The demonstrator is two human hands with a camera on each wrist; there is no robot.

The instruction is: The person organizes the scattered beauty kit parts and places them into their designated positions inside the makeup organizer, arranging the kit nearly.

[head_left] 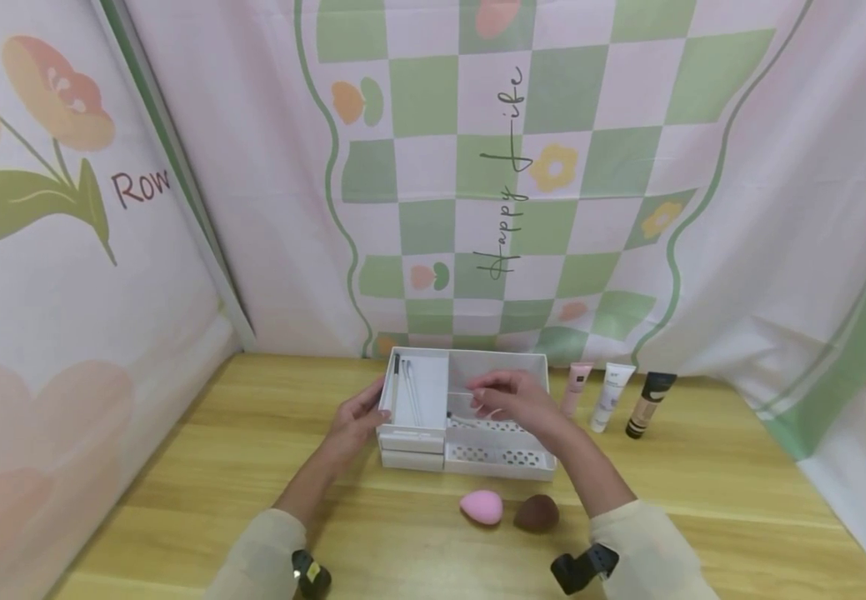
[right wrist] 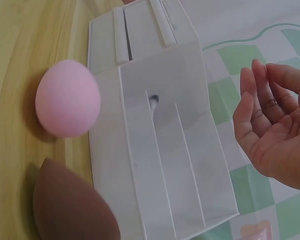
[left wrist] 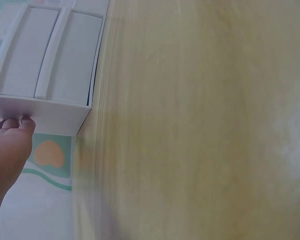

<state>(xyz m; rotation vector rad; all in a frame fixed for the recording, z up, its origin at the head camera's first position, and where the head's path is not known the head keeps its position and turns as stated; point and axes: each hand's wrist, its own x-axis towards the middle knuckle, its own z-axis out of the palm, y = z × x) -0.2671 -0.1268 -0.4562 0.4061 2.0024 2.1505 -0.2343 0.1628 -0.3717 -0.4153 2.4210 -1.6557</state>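
A white desktop organizer (head_left: 412,447) stands on the wooden table, with two drawers at its front left. My left hand (head_left: 350,427) grips its left side, thumb at the top rim and fingers against the outer wall. Makeup brushes (head_left: 412,392) lie in the top left tray. Over the divided right section hovers my right hand (head_left: 518,402), fingers loosely bent and holding nothing. The right wrist view shows one brush (right wrist: 154,102) with a dark tip in a compartment there. Before the organizer lie a pink makeup sponge (head_left: 482,507) and a brown makeup sponge (head_left: 537,513).
Right of the organizer stand a pink tube (head_left: 576,390), a white tube (head_left: 613,397) and a black-and-beige tube (head_left: 648,405). A patterned curtain (head_left: 493,167) hangs behind the table (head_left: 252,483), and another printed cloth (head_left: 20,308) is on the left.
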